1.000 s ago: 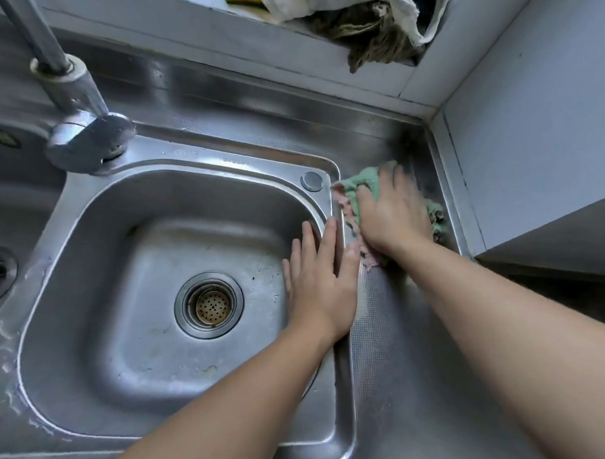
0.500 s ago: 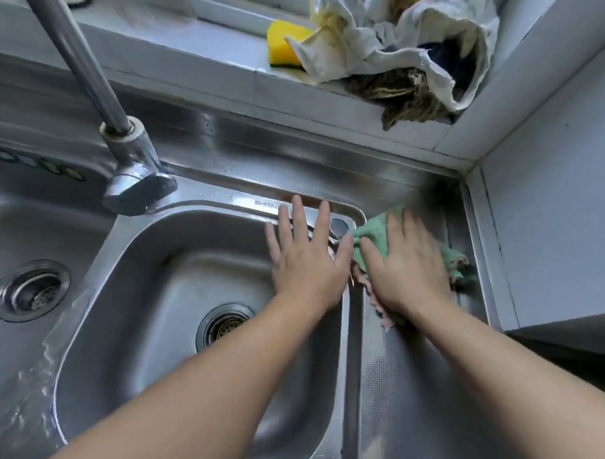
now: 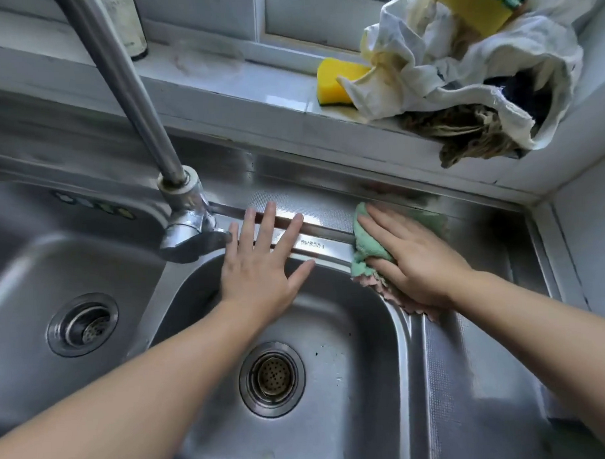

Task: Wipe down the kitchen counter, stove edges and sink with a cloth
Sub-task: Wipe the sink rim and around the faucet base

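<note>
Cloth (image 3: 366, 244) on sink (image 3: 329, 242) rim, back-right corner, under flat right hand (image 3: 418, 259), fingers straight, nothing gripped; left hand (image 3: 261, 265) spread flat on back rim; cloth looks soft, limp: best held by palm pressure mid-cloth.

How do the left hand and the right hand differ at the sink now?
The left hand lies bare on the sink's back rim, while the right hand presses a green cloth. The left hand's fingers are spread wide; the right hand's lie close together. The left hand is beside the faucet base; the right hand is farther right. Both are flat, palm down.
</note>
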